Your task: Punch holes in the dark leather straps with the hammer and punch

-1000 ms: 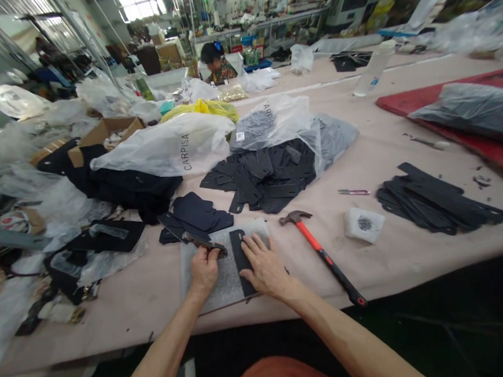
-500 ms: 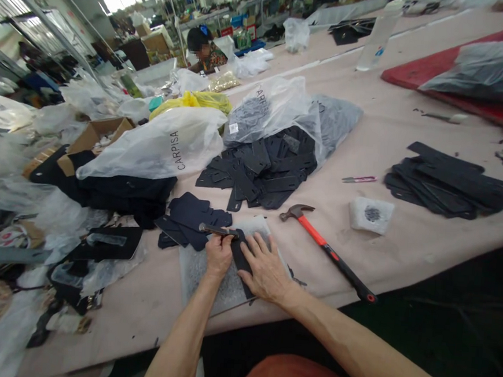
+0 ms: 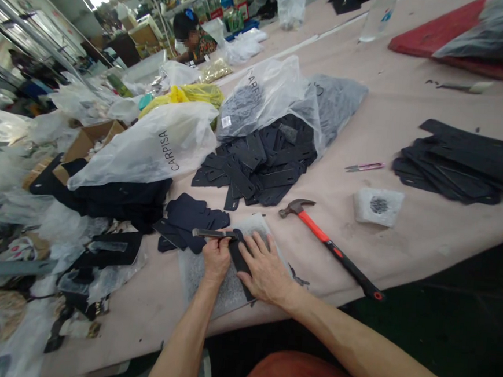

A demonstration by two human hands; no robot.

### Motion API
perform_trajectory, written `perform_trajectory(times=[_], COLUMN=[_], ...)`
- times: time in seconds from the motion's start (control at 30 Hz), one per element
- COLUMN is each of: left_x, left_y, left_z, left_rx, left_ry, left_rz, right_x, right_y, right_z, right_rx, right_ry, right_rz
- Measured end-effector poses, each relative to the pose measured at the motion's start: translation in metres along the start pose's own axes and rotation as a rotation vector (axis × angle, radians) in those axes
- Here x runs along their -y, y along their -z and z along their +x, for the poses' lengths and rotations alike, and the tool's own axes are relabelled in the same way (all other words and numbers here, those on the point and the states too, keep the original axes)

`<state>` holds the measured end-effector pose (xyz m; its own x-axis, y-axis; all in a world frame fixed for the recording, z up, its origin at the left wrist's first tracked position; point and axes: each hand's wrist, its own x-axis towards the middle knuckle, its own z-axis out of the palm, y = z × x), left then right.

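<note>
Two hands at work at the near edge of the table [image 3: 404,235]. Left hand [image 3: 216,261] closed around a slim metal tool [image 3: 213,233] that lies nearly level, its tip pointing left. Right hand [image 3: 265,268] open, palm down, fingers spread, pressing a narrow black strip [image 3: 239,257] flat. The strip lies on a grey mat [image 3: 226,294] just in front of the body, between the two hands; the tool's near end sits at the strip's top end, touching it or nearly so — contact point hidden by the thumb.

Handling, judged: the strip looks thin, flat and light, like cut leather or board; it lies without curling, so probably fairly stiff but bendable. Smooth surface, likely to slide on the mat unless pinned, so a flat palm in the middle suits it. For lifting, an edge or one end between thumb and finger seems best. Not fragile, though it may crease.

Surroundings: a pile of similar black pieces [image 3: 257,166] beyond the mat, spilling from a clear plastic bag [image 3: 263,96]. A hammer [image 3: 329,247] with a red and black handle lies to the right, untouched, well apart from the right hand. A small white block [image 3: 378,205] further right. Another stack of black strips [image 3: 462,164] at far right.
</note>
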<state>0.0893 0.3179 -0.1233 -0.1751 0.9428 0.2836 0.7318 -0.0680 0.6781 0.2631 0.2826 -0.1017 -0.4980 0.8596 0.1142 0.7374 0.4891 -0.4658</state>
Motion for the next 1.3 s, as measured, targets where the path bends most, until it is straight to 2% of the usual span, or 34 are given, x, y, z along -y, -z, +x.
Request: perform_trajectory(times=[0.2, 0.4, 0.53, 0.6, 0.67, 0.77, 0.83, 0.87, 0.93, 1.0, 1.1, 1.17, 1.23, 1.3], left_x=[0.003, -0.001, 0.000, 0.002, 0.004, 0.004, 0.003, 0.002, 0.002, 0.001, 0.002, 0.002, 0.003, 0.004], left_y=[-0.006, -0.011, -0.012, -0.013, -0.014, -0.014, -0.015, -0.014, -0.014, -0.013, -0.013, -0.013, -0.013, -0.013], left_z=[-0.002, 0.001, 0.001, 0.000, 0.000, 0.001, 0.001, 0.001, -0.001, -0.002, -0.004, -0.004, -0.004, -0.004], left_rx=[-0.014, 0.066, 0.051, 0.051, 0.061, 0.090, 0.107, 0.112, 0.115, 0.113, 0.095, 0.078, 0.066, 0.061], left_ry=[-0.068, -0.119, -0.119, -0.118, -0.114, -0.106, -0.099, -0.094, -0.086, -0.080, -0.084, -0.086, -0.087, -0.092], left_rz=[0.079, 0.185, 0.187, 0.187, 0.193, 0.211, 0.231, 0.241, 0.250, 0.241, 0.209, 0.192, 0.185, 0.187], right_x=[-0.001, 0.000, -0.016, -0.039, -0.070, -0.113, -0.128, -0.131, -0.125, -0.110, -0.079, -0.058, -0.040, -0.030], right_y=[0.002, -0.003, 0.012, 0.029, 0.048, 0.068, 0.072, 0.072, 0.069, 0.067, 0.074, 0.094, 0.129, 0.172], right_z=[-0.001, -0.001, -0.007, -0.017, -0.034, -0.063, -0.079, -0.084, -0.088, -0.084, -0.064, -0.044, -0.022, -0.003], right_rx=[-0.007, -0.038, -0.119, -0.195, -0.240, -0.134, -0.044, -0.006, 0.076, 0.187, 0.240, 0.221, 0.166, 0.005], right_ry=[0.001, 0.016, 0.007, -0.090, -0.259, -0.511, -0.630, -0.706, -0.869, -0.961, -1.048, -1.073, -0.932, -0.666], right_rz=[0.009, 0.043, 0.098, 0.057, -0.054, -0.184, -0.093, 0.056, 0.474, 0.819, 1.057, 1.130, 1.041, 0.841])
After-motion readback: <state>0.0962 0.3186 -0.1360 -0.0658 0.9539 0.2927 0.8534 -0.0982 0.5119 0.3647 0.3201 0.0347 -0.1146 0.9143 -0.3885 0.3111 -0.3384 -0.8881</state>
